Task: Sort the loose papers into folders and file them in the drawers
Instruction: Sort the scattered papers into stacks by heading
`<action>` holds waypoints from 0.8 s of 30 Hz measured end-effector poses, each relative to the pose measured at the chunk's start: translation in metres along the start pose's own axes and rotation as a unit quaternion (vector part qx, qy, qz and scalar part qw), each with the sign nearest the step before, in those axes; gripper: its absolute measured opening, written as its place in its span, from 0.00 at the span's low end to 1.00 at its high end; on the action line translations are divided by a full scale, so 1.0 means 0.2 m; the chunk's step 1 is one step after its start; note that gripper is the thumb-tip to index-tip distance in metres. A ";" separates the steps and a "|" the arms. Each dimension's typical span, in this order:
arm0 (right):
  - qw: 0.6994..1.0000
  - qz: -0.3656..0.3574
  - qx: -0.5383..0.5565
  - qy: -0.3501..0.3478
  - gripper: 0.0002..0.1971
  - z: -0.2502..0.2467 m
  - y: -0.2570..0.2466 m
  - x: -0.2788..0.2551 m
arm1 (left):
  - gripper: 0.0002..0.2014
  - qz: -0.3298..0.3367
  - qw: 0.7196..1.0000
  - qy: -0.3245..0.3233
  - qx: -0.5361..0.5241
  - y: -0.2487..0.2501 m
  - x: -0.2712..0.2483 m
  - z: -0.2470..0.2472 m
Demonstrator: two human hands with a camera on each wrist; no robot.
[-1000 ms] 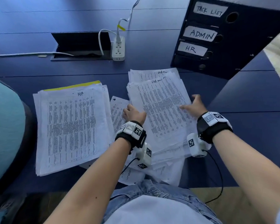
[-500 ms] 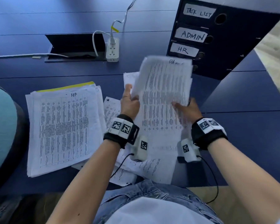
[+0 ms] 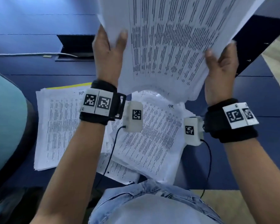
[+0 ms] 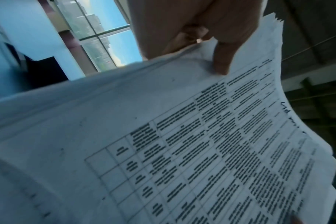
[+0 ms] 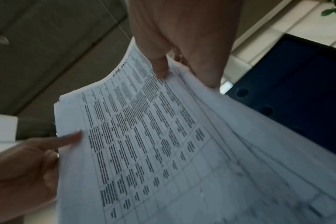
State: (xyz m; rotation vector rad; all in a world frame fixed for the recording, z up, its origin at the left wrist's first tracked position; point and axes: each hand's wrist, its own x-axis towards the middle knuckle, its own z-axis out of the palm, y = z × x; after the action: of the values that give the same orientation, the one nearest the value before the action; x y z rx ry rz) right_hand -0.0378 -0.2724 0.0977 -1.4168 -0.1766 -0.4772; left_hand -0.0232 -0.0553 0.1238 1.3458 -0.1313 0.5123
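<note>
I hold a thick stack of printed papers (image 3: 166,46) upright, high above the blue desk (image 3: 31,38). My left hand (image 3: 108,50) pinches its left edge, thumb on the front sheet. My right hand (image 3: 220,68) pinches its right edge. The wrist views show the stack of papers (image 4: 201,144) (image 5: 163,144) with a thumb pressed on the printed table. A loose pile headed HR (image 3: 152,135) lies on the desk under my wrists. A neater HR stack (image 3: 58,126) with a yellow folder edge (image 3: 68,86) beneath lies to the left. The dark drawer unit (image 3: 257,44) shows behind the lifted sheets.
A teal chair back (image 3: 5,123) stands at the left. An open cable hatch (image 3: 74,47) and a white cable (image 3: 31,54) lie at the back of the desk. The desk's front edge runs near my lap.
Both hands have lifted the stack from the desk, raising it up and toward my face. It now hides the drawer labels and the power strip. An HR sheet beneath is uncovered.
</note>
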 end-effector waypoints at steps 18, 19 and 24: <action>0.913 0.291 -0.271 0.097 0.12 -0.17 0.46 -0.30 | 0.25 -0.383 0.835 -0.147 0.367 -0.68 -0.29 -0.04; 0.897 0.316 -0.289 0.109 0.11 -0.19 0.49 -0.33 | 0.29 -0.392 0.799 -0.185 0.417 -0.70 -0.32 -0.02; 0.864 0.372 -0.312 0.137 0.10 -0.26 0.55 -0.44 | 0.38 -0.391 0.691 -0.271 0.545 -0.73 -0.46 0.04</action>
State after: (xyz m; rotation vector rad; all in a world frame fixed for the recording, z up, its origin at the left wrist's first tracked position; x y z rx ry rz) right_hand -0.0790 -0.2963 -0.0459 -1.8774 0.8078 -0.0694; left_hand -0.0407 -0.1072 -0.0403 2.4979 0.3358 -0.7188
